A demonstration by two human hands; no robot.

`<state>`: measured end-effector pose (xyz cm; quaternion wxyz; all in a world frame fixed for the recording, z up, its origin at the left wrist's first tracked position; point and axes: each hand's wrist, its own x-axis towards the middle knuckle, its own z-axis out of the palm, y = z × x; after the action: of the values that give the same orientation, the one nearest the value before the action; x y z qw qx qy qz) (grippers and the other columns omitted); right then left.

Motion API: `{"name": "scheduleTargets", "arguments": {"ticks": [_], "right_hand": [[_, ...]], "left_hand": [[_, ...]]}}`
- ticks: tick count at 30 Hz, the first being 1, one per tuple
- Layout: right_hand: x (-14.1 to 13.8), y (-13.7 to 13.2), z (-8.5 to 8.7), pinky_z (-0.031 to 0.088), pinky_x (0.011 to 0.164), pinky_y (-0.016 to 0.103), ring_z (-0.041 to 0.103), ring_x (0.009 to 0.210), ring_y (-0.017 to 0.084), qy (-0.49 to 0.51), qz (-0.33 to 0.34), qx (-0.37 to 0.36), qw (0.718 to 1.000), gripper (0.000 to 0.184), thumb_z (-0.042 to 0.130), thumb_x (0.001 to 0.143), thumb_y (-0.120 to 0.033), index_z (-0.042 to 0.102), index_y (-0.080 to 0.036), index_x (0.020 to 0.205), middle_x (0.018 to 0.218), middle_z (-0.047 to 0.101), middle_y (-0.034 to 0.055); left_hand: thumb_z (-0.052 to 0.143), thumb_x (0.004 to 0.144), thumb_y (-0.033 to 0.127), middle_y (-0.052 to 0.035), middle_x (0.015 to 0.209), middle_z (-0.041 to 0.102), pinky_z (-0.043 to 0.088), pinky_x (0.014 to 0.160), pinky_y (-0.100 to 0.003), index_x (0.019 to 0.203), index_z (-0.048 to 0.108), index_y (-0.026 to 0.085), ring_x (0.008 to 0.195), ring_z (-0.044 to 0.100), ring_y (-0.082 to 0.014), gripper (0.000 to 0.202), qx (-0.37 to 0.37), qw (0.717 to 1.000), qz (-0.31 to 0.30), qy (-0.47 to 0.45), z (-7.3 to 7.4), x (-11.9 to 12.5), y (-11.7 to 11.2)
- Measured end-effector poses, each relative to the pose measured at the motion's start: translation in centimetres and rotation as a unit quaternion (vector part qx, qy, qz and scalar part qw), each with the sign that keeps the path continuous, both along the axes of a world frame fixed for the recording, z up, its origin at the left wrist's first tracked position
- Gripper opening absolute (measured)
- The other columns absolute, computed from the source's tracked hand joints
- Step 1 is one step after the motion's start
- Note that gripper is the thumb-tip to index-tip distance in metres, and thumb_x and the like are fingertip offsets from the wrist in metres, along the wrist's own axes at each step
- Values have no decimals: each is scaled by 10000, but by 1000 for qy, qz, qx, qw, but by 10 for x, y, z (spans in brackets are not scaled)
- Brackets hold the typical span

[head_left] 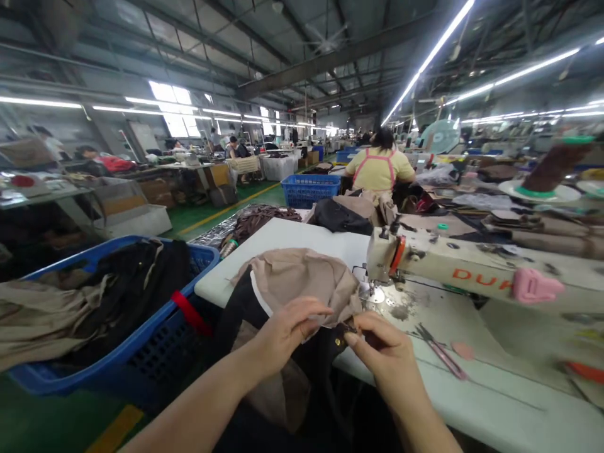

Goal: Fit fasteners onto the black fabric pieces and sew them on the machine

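A beige and black fabric piece (306, 277) with a white strip along one seam lies over the front edge of the sewing table (278, 233). My left hand (287, 330) is closed in a pinch on its beige edge. My right hand (387, 352) pinches the black band of the same piece, close to two small brass-coloured fittings (338, 342). Just beyond my right hand is the sewing machine (443, 258), with its bright needle plate (375, 294) beside the fabric. The lower part of the piece hangs towards my lap.
Pink-handled scissors (443, 355) lie on the table to the right, near a round pinkish disc (462, 350). A blue basket (108, 352) of black and beige fabric stands at left. A person in a yellow top (380, 167) sits ahead. A thread cone (552, 170) stands at right.
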<state>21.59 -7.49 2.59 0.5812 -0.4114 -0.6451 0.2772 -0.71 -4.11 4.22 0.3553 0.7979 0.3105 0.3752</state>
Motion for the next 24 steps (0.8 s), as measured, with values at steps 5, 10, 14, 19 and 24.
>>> {"name": "scheduleTargets", "arguments": {"ticks": [5, 10, 14, 19, 24], "right_hand": [[0, -10, 12, 493, 628, 270, 595, 649, 175, -23, 23, 25, 999, 140, 758, 843, -293, 714, -240, 721, 682, 641, 10], [2, -19, 8, 502, 626, 267, 619, 654, 183, -34, 23, 31, 999, 100, 763, 849, -291, 747, -259, 755, 694, 671, 15], [2, -22, -1, 500, 629, 268, 609, 666, 183, -20, -5, 7, 1000, 77, 757, 855, -303, 751, -261, 790, 712, 661, 15], [0, -26, -5, 491, 633, 269, 605, 683, 183, -11, -8, -22, 1000, 62, 748, 862, -290, 748, -253, 813, 743, 661, 16], [3, -27, -10, 499, 658, 261, 616, 711, 180, -12, 3, -30, 999, 44, 750, 859, -257, 755, -251, 816, 760, 669, 12]], "left_hand": [[484, 1035, 428, -102, 1076, 740, 516, 970, -341, 1144, 752, 215, 1041, 676, -231, 359, -15, 997, -82, -3, 18, 9, 8], [546, 999, 492, -96, 1054, 733, 496, 983, -335, 1080, 769, 215, 1047, 679, -240, 365, -57, 986, -157, 4, 21, 6, 11], [635, 912, 608, -65, 956, 710, 525, 807, -298, 1105, 733, 205, 875, 672, -213, 457, -190, 967, -155, -65, 4, 12, 8], [736, 853, 569, -21, 869, 651, 491, 763, -267, 1027, 663, 181, 787, 617, -161, 432, -285, 934, -172, -132, -13, 22, 7], [682, 927, 428, -41, 950, 669, 490, 777, -277, 1069, 662, 171, 830, 611, -171, 294, -207, 965, -150, -65, -12, 21, 11]]}}
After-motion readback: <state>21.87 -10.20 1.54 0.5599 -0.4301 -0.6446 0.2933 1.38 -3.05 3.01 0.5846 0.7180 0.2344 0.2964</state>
